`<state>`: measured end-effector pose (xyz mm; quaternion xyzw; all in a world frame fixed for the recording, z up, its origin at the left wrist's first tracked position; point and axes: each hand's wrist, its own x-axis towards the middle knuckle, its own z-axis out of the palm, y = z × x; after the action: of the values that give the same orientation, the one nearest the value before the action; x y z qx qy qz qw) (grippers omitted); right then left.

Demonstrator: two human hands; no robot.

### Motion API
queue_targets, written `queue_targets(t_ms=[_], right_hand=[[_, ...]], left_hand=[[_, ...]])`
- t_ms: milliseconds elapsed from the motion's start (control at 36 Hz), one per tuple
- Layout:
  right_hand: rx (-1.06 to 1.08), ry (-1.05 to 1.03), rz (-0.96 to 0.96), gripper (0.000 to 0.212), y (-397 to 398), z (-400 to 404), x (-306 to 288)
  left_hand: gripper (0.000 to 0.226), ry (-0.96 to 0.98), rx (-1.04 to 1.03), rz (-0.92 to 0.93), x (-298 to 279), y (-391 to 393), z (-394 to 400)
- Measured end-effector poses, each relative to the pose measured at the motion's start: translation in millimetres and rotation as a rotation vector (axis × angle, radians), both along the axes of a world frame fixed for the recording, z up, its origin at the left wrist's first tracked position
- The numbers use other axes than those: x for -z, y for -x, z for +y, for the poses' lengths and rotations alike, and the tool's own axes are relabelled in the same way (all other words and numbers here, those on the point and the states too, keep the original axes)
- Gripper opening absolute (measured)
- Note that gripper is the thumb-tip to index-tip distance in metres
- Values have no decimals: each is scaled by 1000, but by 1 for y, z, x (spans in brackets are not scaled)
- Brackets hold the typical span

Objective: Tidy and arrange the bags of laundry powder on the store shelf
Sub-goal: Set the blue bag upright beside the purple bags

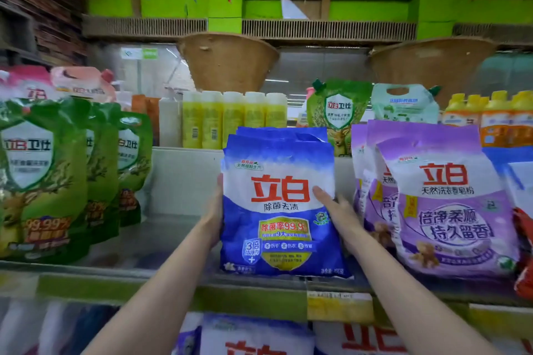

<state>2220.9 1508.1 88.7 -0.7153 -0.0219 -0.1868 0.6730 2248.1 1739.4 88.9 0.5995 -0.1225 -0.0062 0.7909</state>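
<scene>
A blue-and-white bag of laundry powder stands upright at the middle of the shelf, with more blue bags stacked behind it. My left hand grips its left edge, fingers hidden behind the bag and thumb at the rim. My right hand holds the right edge, the thumb lying on the bag's front. Purple bags of laundry powder stand in a row just right of my right hand.
Green detergent pouches fill the shelf's left end, leaving a bare gap beside the blue bag. Yellow bottles and more pouches stand on the raised tier behind. A red bag sits at the far right. More bags lie on the shelf below.
</scene>
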Motion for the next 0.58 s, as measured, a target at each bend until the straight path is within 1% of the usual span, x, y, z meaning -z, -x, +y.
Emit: queue_targets(t_ms=[28,56,83,139,167,222,250,306,361,417,444,500,528,556,583], right_hand=[[109,88,-20,52,0,-2,0],[164,147,-34,52,2,-3,-1],[164,148,-49,43,5,-3,-2],[95,96,-59,20,8,0,-6],[73,72,-75,14,12,2,-9],[62,43,-120,14,15,4,-14],[77,29,-156,16,16,5,-16],[99,-19,-223,19,20,7,-16],[85,-63,-286,18,20,7,-9],[82,11,-328,9,20,6,-2],[89,66,-319,8,20,4,0],[87,143,-266,9,31,0,-3],[59,204,-209,15,36,-4,-4],[16,284,-124,25,42,-8,-4],[-44,361,-24,38,50,-10,-3]], left_hand=[[72,-43,-62,-27,-2,3,5],[66,-63,-154,-60,-4,7,9],[57,-78,-223,-109,-7,11,12],[43,-153,-281,-186,-12,20,14],[36,-194,-307,-206,-14,23,13],[20,-271,-426,-238,-18,21,13],[18,-318,-492,-250,-22,19,14],[29,-349,-576,-307,-29,14,15],[29,-276,-576,-353,-30,13,18],[20,-172,-534,-313,-26,12,22],[16,-158,-505,-284,-22,13,24],[14,-239,-426,-238,-14,17,30],[18,-336,-375,-214,-10,21,36],[27,-456,-308,-181,-6,27,41],[41,-569,-208,-138,-3,34,46]])
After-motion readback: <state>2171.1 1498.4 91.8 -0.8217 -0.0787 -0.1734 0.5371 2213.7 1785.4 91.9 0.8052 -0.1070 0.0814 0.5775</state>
